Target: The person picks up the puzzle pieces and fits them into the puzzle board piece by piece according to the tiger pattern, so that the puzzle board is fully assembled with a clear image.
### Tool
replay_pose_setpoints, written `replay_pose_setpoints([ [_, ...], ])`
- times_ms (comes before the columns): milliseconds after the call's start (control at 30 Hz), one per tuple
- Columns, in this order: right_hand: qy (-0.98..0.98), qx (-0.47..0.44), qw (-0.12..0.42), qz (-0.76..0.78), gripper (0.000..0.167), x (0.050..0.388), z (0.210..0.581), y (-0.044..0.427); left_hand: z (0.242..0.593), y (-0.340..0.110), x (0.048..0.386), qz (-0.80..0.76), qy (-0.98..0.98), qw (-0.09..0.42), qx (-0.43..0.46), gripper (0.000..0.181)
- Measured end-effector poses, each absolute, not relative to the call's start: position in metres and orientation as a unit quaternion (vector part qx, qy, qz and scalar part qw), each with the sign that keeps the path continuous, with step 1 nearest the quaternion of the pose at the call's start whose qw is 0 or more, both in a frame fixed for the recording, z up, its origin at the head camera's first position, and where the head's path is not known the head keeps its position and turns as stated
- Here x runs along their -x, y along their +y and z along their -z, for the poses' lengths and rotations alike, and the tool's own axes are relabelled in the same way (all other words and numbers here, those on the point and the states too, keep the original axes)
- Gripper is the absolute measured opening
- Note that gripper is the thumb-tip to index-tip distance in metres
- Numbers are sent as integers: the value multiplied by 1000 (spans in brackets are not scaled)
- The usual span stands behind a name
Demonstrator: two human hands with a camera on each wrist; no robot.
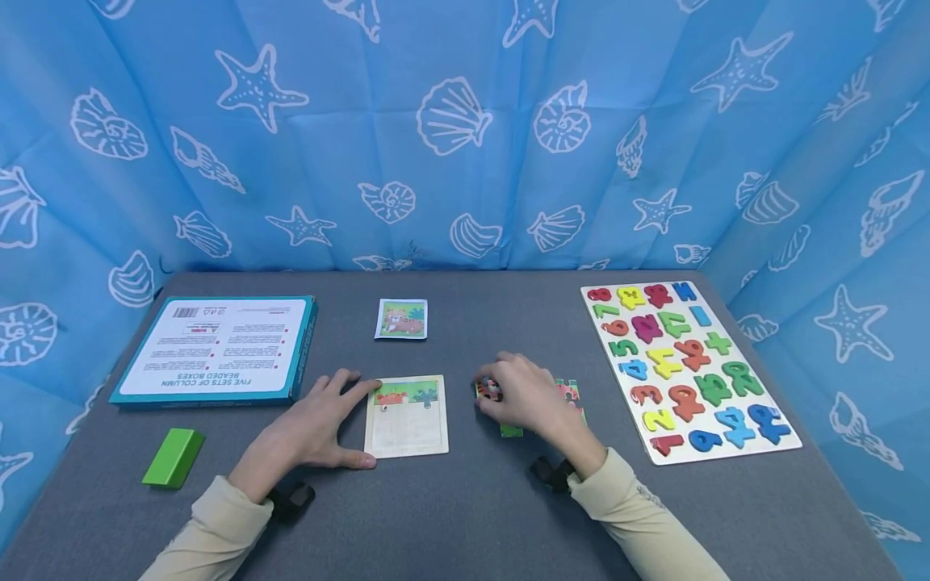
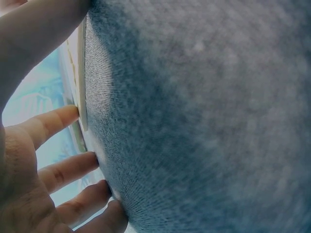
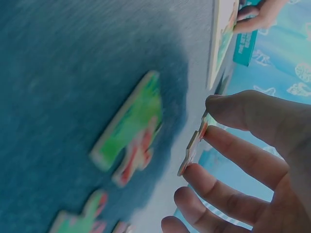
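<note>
My left hand (image 1: pixel 316 432) spreads its thumb and fingers along the left side of a square wooden puzzle board (image 1: pixel 407 436). The index finger touches near its top left corner, the thumb near the bottom left. Pieces with red and blue-grey animal parts fill the board's top strip; below it the surface is pale. To the right of the board, my right hand (image 1: pixel 526 395) pinches a jigsaw piece (image 3: pixel 190 150) between thumb and fingers, tilted above the table. Loose jigsaw pieces (image 1: pixel 568 391) lie beneath and beside this hand, partly hidden by it; one green-and-red piece (image 3: pixel 138 121) shows in the right wrist view.
A small picture card (image 1: pixel 402 319) lies behind the board. At the left are a teal-and-white box (image 1: pixel 218 347) and a green block (image 1: pixel 173 457). A white number board (image 1: pixel 639 440) with several coloured pieces lies at the right. A blue curtain (image 1: pixel 465 202) hangs behind the grey table.
</note>
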State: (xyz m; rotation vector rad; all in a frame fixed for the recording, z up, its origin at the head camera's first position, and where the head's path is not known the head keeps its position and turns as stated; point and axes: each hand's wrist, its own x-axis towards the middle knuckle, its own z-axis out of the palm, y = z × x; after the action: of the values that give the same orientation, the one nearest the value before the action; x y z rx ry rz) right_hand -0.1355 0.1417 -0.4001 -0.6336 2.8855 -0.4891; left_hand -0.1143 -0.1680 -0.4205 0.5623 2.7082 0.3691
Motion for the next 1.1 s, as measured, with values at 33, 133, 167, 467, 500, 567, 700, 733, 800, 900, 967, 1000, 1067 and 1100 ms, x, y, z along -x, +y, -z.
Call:
replay_pose_setpoints([
  [33,960,214,72,164,23,135,400,140,421,-168,114,-130,956,175,-198,111],
  [133,958,220,69,169,22,133,398,133,420,-168,114,-130,956,176,-198,111],
  [167,957,223,69,171,22,132,397,130,420,-168,114,-130,956,176,-198,111],
  [467,946,256,78,181,22,130,391,103,420,-168,114,-130,956,176,-197,111],
  [500,945,261,81,179,23,130,391,99,420,-168,114,-131,955,177,-197,111],
  [567,943,269,85,176,23,129,391,92,420,-168,114,-132,955,180,-197,110],
  [700,941,282,88,167,25,127,391,76,419,-168,114,-134,954,183,-197,110],
  [733,940,285,88,164,25,127,390,73,419,-168,114,-134,953,184,-198,111],
  [800,940,289,88,157,25,127,388,66,419,-168,114,-134,953,185,-198,111],
  [900,939,296,89,150,26,126,386,56,419,-168,114,-133,953,185,-198,111],
  [967,937,303,91,147,27,126,386,51,419,-168,114,-133,953,184,-199,111],
  [1000,936,307,91,145,27,125,387,48,419,-168,114,-133,953,184,-199,111],
  [1067,935,313,90,139,27,125,389,42,419,-169,114,-134,953,183,-199,111],
  [1100,935,316,89,135,27,125,391,39,419,-169,114,-135,953,183,-198,111],
])
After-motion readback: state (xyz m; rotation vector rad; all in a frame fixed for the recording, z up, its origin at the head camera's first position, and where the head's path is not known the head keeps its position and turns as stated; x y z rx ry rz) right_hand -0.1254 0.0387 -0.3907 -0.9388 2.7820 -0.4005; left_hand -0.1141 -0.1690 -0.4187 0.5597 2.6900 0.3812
